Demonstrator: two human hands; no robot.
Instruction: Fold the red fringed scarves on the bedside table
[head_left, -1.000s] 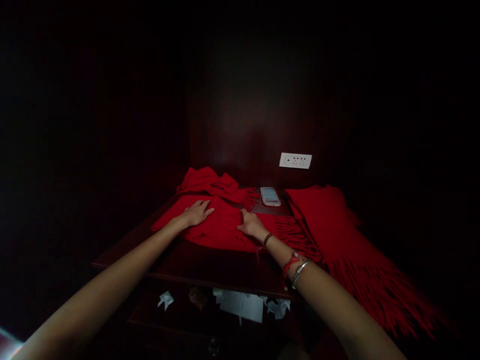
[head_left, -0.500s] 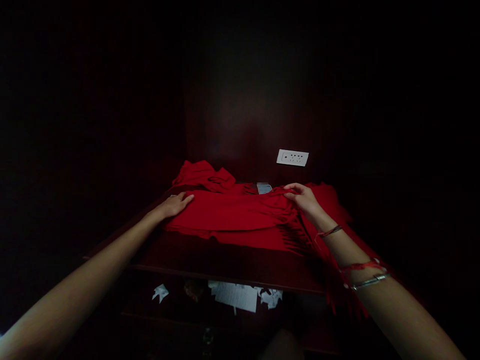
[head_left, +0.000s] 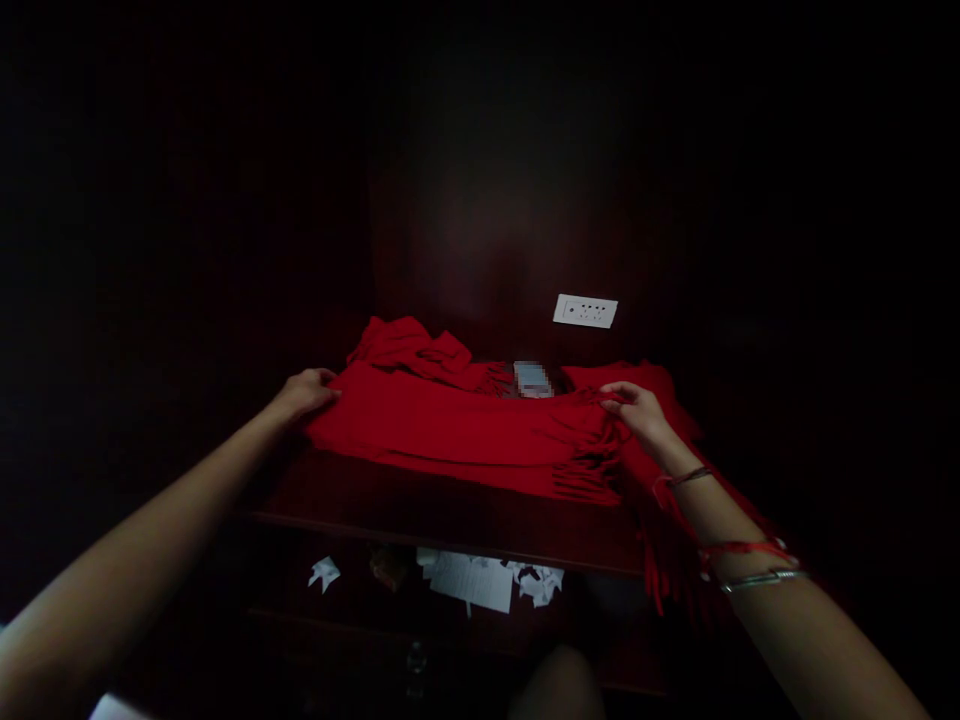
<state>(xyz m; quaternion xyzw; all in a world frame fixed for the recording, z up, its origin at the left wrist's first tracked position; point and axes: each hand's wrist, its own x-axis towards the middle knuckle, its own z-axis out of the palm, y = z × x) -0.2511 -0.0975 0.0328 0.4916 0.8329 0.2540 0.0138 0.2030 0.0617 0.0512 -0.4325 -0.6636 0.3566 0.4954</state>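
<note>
Scarf (head_left: 435, 415) lies across the tabletop (head_left: 450, 510), doubled lengthwise, its near edges not yet level. I have the left hand (head_left: 306, 393) gripping its left end, the right hand (head_left: 634, 410) pinching its fringed right end. Far side: a crumpled scarf (head_left: 412, 348) and phone (head_left: 531, 378); a third scarf (head_left: 654, 376) crowds the right.

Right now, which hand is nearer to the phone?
Right. The right hand is right of the phone, at the fringed end of the front scarf; the left hand is farther, left of the phone, at the other end.
</note>
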